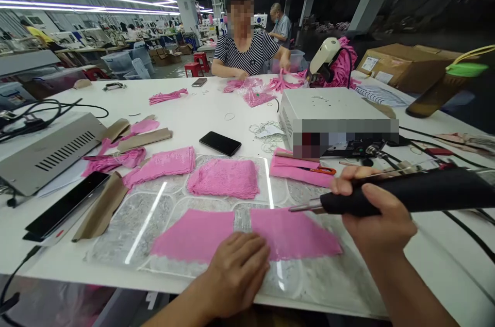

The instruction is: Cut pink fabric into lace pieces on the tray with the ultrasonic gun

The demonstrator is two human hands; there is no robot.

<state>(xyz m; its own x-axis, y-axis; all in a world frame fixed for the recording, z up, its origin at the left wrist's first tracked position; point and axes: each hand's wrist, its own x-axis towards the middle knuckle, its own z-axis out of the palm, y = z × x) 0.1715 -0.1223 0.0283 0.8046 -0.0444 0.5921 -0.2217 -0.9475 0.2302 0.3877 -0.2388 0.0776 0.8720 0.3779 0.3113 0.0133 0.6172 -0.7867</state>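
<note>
Two flat pink fabric pieces (193,236) lie side by side on a clear glossy mat (119,224). My left hand (240,267) rests palm down, fingers laid out, on the inner edge of the right-hand fabric piece (299,234). Wrapped in my right hand (381,224) is a thick black hand-held tool (417,194) with a slim metal tip. The tip points left and sits at the top edge of that right piece; whether it touches cannot be told. Behind them are a stack of pink lace-edged fabric (223,178) and another folded pink stack (166,164).
A grey control box (325,105) stands behind my right hand, cables running nearby. Orange-handled snips (317,169) lie on a pink roll. A phone (220,143) lies mid-table, another grey box (54,146) at left. Across the table a person (247,48) handles pink strips.
</note>
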